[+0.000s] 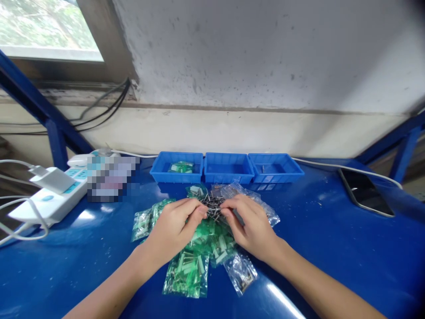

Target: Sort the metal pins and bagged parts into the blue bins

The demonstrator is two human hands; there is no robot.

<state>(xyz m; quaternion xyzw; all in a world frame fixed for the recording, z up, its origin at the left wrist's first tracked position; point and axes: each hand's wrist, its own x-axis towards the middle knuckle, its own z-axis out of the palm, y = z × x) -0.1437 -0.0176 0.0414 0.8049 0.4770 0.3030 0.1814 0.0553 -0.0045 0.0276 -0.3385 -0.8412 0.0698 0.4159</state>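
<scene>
Reaching into a pile, both hands, blue surface [318,266]. Far left: white power strip [51,207] with white charger [56,179] plugged in. Next to it a pixelated item, can't identify. Then small green bags [142,223], see-through, pale pieces inside. Behind, left blue bin [177,178]: green packet [182,167] in it. Left hand [175,226]: thumb and fingers drawn in narrow at the left edge of the pile; can't tell if anything is pinched. Below it, front green bag [186,274]: pale strips plus thin brassy pieces. Centre, between the hands: loose thin metal fasteners [215,204], heaped among the bags, just in front of the middle blue bin [229,178], bin floor visible. Near edge, clear bag [241,272], small brownish pieces inside. Right hand [252,226]: fingers narrow, tips at the right edge of the fasteners; grip unclear. Behind it, clear bags [271,213], contents hard to read. Right blue bin [278,178]: something small inside, too small to tell. Far right: dark phone [367,191], lying flat, well apart.
</scene>
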